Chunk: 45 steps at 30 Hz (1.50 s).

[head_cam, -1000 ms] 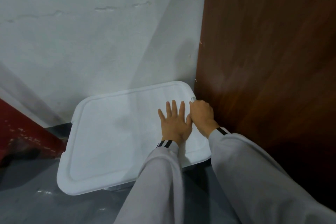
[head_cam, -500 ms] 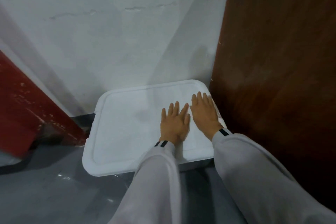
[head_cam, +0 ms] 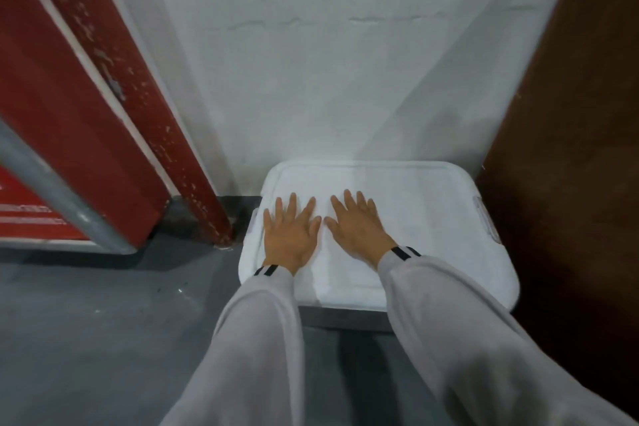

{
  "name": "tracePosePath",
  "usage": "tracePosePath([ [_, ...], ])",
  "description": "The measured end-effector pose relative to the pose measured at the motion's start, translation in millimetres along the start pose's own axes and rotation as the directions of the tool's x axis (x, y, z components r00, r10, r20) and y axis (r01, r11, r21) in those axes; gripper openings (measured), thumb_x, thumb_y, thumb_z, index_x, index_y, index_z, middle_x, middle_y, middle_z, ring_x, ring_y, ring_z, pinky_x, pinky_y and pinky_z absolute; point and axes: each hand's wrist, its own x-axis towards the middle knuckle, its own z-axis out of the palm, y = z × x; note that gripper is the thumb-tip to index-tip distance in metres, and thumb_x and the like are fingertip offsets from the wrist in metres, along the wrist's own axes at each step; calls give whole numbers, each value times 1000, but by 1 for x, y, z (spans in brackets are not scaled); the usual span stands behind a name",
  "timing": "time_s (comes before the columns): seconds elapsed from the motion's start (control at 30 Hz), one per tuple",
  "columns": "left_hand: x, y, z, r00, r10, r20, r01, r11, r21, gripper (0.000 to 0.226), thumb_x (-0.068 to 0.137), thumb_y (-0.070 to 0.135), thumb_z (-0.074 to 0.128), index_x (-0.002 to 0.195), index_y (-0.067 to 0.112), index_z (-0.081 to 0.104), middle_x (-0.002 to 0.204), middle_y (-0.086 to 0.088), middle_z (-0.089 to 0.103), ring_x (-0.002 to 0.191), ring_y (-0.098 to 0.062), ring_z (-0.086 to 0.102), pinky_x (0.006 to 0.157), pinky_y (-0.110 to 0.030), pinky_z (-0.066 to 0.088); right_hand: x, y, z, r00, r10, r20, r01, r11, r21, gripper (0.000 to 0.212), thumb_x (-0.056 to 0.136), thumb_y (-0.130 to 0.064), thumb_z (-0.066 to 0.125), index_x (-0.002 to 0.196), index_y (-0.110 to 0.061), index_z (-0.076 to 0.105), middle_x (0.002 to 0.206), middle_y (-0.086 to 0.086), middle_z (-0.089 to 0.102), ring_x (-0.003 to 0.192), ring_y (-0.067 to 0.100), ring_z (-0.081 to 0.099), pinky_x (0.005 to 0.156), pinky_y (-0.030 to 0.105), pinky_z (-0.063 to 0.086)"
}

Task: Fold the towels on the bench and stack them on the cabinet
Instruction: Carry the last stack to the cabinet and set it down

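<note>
Left hand [head_cam: 290, 239] and right hand [head_cam: 359, 232] lie flat, fingers straight, pressing a folded white towel [head_cam: 332, 273] at the cabinet [head_cam: 432, 218] top's left edge; one seems stacked, others unseen.

White cabinet top [head_cam: 432, 204] over grey floor [head_cam: 103, 322]. Left hand [head_cam: 290, 235], right hand [head_cam: 356, 228] flat on it, side by side; most of top lies right of right hand.

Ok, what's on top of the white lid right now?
The left hand and right hand rest flat on the white lid, fingers spread. Whatever lies under the palms is covered.
</note>
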Motion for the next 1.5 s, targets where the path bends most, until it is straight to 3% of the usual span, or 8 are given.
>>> tracePosePath([
  [0.13, -1, -41, -3, 949, -315, 8, 315, 945, -90, 70, 104, 61, 14, 164, 27, 3, 171, -11, 0, 157, -38, 1, 124, -56, 1, 20, -44, 19, 999, 35, -29, -34, 999, 29, 74, 102, -64, 14, 164, -23, 8, 171, 14, 3, 155, 42, -1, 123, 61, 0],
  [0.23, 4, -55, -9, 768, -621, 159, 637, 711, -298, 84, 101, 68, 15, 163, 12, 10, 167, -24, 14, 152, -44, 17, 123, -56, 16, 35, -77, 30, 999, -22, -23, 23, 999, 38, 73, 101, -68, 11, 164, -32, 2, 171, 13, -7, 155, 43, -8, 121, 65, -5],
  [0.4, 13, -71, -21, 761, -506, 406, 644, 512, -568, 89, 97, 76, 23, 141, 7, 56, 143, -17, 57, 126, -38, 56, 111, -45, 43, 45, -102, 52, 982, -155, -112, 149, 987, -57, 64, 105, -57, 12, 164, -32, 6, 172, 5, 6, 157, 38, 4, 119, 68, 5],
  [0.57, 15, -72, -24, 727, -498, 473, 673, 380, -634, 95, 88, 84, 39, 147, 10, 47, 142, -14, 57, 121, -36, 57, 103, -43, 45, 47, -101, 55, 974, -165, -155, 161, 986, -40, 76, 95, -56, -8, 164, -30, 9, 171, 5, 11, 157, 37, 6, 119, 68, 3],
  [0.63, 16, -71, -21, 737, -563, 374, 648, 431, -627, 94, 87, 83, 44, 143, 9, 47, 137, -15, 59, 113, -35, 60, 98, -43, 47, 46, -102, 55, 970, -175, -171, 171, 985, -37, 76, 94, -55, -6, 164, -30, 10, 171, 5, 12, 157, 37, 7, 119, 69, 4],
  [0.7, 14, -66, -18, 786, -605, 128, 567, 623, -539, 73, 94, 73, 45, 133, 10, 44, 128, -17, 62, 109, -37, 62, 92, -45, 50, 46, -101, 54, 972, -176, -157, 173, 984, -30, 75, 94, -53, -7, 164, -31, 10, 171, 5, 11, 157, 37, 5, 119, 69, 3],
  [0.8, 12, -53, -20, 868, -486, -105, 429, 839, -335, 34, 108, 42, 37, 124, 12, 39, 112, -19, 66, 97, -39, 66, 78, -44, 47, 46, -101, 52, 976, -165, -143, 162, 986, -32, 71, 96, -51, -3, 164, -32, 6, 172, 5, 6, 157, 37, 1, 119, 68, 0],
  [1.5, 22, -52, -24, 958, -287, -29, 288, 955, 74, 33, 105, 17, 53, 135, 6, 51, 113, -14, 70, 98, -30, 70, 81, -39, 57, 50, -99, 58, 976, -166, -140, 157, 985, -75, 67, 105, -53, 9, 163, -26, -9, 172, 7, 0, 157, 38, -1, 118, 69, 2],
])
